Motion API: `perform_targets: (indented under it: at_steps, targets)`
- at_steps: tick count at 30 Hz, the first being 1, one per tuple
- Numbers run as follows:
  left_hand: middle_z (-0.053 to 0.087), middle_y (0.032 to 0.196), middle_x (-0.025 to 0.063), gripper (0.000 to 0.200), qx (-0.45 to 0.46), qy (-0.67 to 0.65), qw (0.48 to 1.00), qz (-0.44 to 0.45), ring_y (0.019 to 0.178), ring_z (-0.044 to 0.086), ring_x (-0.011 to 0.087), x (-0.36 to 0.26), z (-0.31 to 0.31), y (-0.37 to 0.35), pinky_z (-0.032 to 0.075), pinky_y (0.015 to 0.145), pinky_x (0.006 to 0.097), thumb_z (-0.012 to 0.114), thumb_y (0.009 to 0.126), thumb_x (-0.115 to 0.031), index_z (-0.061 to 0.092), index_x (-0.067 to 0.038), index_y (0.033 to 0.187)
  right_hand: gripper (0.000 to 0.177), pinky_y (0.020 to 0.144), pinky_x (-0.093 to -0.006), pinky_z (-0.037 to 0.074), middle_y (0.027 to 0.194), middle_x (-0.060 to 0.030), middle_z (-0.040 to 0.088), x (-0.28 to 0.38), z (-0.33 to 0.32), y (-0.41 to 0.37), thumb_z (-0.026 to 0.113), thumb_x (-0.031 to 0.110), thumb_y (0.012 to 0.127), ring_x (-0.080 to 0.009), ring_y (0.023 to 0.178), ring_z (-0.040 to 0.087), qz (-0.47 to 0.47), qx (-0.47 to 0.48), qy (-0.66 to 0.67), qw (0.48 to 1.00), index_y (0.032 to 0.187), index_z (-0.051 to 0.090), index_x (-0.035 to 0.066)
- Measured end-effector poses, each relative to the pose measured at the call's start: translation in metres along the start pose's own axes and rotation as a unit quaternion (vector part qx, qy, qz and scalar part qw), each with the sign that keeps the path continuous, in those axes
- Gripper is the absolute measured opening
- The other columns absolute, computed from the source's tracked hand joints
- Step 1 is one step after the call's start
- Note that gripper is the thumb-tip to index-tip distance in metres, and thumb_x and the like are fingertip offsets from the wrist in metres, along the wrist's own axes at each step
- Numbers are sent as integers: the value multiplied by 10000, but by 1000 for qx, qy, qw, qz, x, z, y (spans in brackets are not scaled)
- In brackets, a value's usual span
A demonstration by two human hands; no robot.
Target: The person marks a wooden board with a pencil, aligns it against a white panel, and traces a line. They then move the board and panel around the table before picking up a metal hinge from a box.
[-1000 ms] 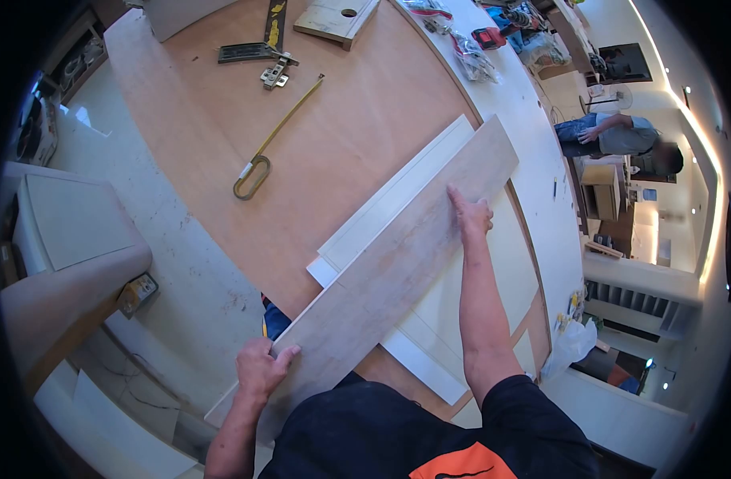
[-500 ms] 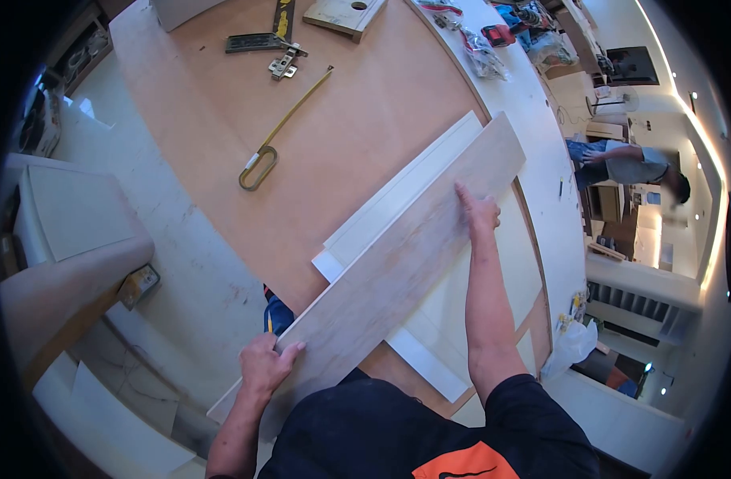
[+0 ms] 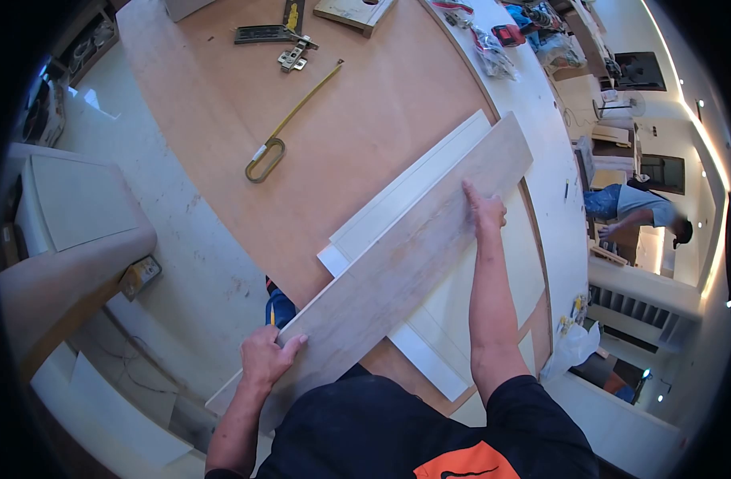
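A long grey-brown wood-grain board (image 3: 413,239) lies slantwise in front of my body, on top of pale panels (image 3: 413,180). My left hand (image 3: 268,355) is closed round its left edge near the lower end, thumb on the upper face; the fingers underneath are hidden. Farther up, my right hand (image 3: 487,214) grips the opposite long edge, one digit stretched over the face and the others curled at the edge. A yellow metal strip with an oval loop (image 3: 265,160) rests on the worktable (image 3: 365,104), beyond the board.
A metal hinge (image 3: 295,56), a black bar (image 3: 261,34) and a wooden block with a hole (image 3: 356,12) lie at the table's far end. Plastic bags (image 3: 493,54) sit on the white surface to the right. Another person (image 3: 641,209) stands in the background.
The view has shifted slightly, so the table items appear a little to the right and lower. Both hands keep their hold on the board. The person in the background has changed position and posture.
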State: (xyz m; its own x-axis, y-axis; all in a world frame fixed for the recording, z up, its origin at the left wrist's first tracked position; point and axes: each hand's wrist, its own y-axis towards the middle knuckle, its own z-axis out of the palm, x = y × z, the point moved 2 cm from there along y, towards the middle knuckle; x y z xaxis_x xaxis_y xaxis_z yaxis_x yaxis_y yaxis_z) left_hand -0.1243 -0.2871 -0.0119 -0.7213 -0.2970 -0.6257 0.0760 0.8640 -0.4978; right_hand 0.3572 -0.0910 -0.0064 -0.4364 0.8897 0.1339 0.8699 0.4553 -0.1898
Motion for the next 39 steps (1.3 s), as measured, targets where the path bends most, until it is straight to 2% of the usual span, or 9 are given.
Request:
perform_targets:
  at_steps: [11,14,28,35,39]
  targets:
    - [596,678,235,539,-11,3,1000,13,634,578,424,2,3,1,467,603,468,818,708,-464,594,22,641,1117,1077,-536,403,1418,-292,456,-6,1,5,796,715,619,-490,1307,414,-8,4,18,1000,1372,497,-54]
    - [597,674,200,542,-9,13,1000,24,640,589,403,3,5,1,473,606,466,802,717,-493,585,-1,645,1123,1080,-534,403,1426,-286,451,-4,1,6,798,711,616,-484,1317,408,1,7,10,1000,1380,488,-52]
    - [613,696,212,542,4,15,1000,-2,658,605,407,1,0,0,478,620,474,803,715,-496,596,1,650,1101,1081,-545,401,1470,-252,424,4,-7,-7,796,683,647,-471,1341,384,9,22,14,1000,1406,476,-46]
    - [595,674,240,547,16,8,1000,-15,625,576,421,-1,-3,-1,466,603,466,806,708,-481,604,24,652,1116,1076,-542,404,1442,-284,437,-2,1,3,784,716,635,-476,1329,398,3,10,11,1000,1387,493,-55]
    - [609,687,226,554,31,13,999,-42,638,590,413,-6,-7,-1,473,609,464,795,715,-504,608,14,667,1115,1071,-542,406,1426,-298,446,-6,4,10,776,734,634,-482,1316,409,2,18,-6,1000,1369,510,-61]
